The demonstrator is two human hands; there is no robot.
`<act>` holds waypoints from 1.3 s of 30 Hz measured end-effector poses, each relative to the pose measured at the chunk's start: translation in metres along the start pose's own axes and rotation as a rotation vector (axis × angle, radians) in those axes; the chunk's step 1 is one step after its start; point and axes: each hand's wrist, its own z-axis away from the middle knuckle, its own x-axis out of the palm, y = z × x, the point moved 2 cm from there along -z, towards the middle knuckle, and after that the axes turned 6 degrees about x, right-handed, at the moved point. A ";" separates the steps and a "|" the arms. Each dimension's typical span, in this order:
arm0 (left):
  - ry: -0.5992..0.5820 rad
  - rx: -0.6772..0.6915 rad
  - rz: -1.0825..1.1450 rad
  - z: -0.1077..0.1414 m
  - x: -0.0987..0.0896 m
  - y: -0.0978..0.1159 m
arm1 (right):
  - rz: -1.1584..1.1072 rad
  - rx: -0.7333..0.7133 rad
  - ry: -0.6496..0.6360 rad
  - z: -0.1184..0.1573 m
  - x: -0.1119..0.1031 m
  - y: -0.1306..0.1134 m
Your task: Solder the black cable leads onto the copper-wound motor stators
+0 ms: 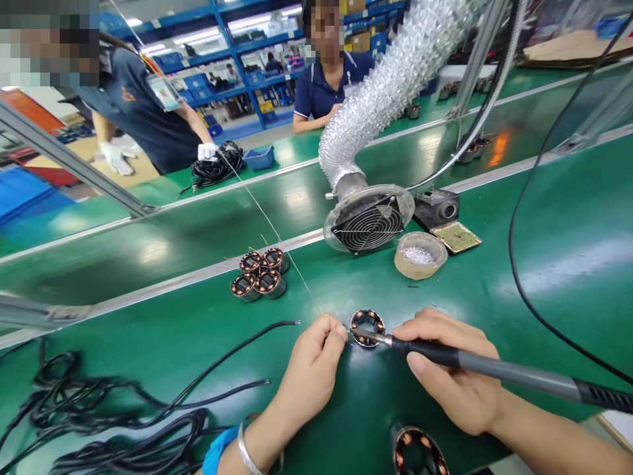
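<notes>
My right hand (457, 376) is closed around a soldering iron (514, 373), held like a pen with its tip pointing left. The tip crosses over a small motor stator (367, 322) with copper windings and reaches its left rim. At that rim my left hand (321, 353) is closed in a pinch on a thin solder wire (260, 208), which runs down to it from the upper left. The fingertips hide the wire's end, so I cannot tell whether it touches the iron. Another stator (419, 452) stands at the front edge of view, below my right hand.
Several stators (258, 276) stand grouped at the left. Black cables (133, 409) lie coiled at front left. A fume extractor fan (370, 225) on a silver duct hangs ahead, beside a round dish (420, 264) and an iron stand (438, 210). Two people are across the bench.
</notes>
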 end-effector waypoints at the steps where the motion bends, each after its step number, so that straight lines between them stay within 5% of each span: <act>1: -0.001 -0.003 -0.006 0.000 0.000 0.000 | 0.006 -0.021 -0.002 0.001 0.001 -0.002; 33: -0.014 -0.001 -0.016 0.002 -0.001 0.002 | -0.016 -0.131 0.121 -0.002 -0.002 -0.004; 39: -0.042 0.010 -0.036 0.003 -0.004 0.002 | -0.008 -0.059 0.040 -0.008 0.006 0.001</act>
